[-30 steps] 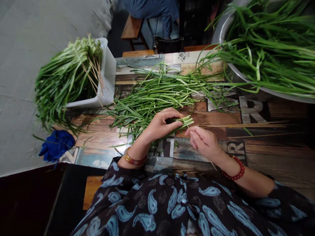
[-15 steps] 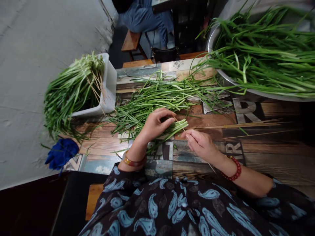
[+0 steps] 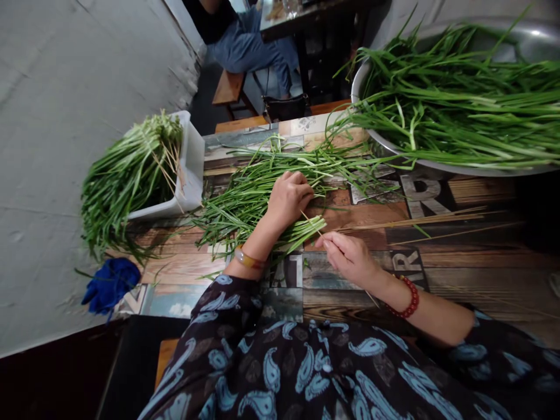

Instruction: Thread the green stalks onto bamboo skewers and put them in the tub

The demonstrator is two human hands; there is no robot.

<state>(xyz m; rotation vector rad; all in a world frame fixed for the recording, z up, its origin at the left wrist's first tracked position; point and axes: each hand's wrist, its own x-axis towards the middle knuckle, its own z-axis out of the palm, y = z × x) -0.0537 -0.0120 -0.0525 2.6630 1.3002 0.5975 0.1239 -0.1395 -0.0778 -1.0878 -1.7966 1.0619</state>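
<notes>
My right hand [image 3: 350, 256] pinches a thin wooden skewer [image 3: 310, 220] whose tip passes through the pale ends of a few green stalks [image 3: 306, 231] at the table's middle. Just above them, my left hand [image 3: 289, 197] rests on the loose pile of long green stalks [image 3: 258, 178], its fingers curled down; what they grip is hidden. Several more skewers [image 3: 411, 223] lie on the table to the right of my right hand.
A white plastic box [image 3: 192, 169] at the left holds skewered greens. At the upper right, a big metal basin [image 3: 359, 87] is heaped with stalks. Blue gloves [image 3: 111, 283] lie near the wall. Beyond the table sits a person in jeans [image 3: 249, 49], by a wooden stool [image 3: 228, 87].
My left hand has left the skewer and moved up onto the pile, fingers curled. My right hand still holds the skewer at the stalks. The view has shifted slightly.
</notes>
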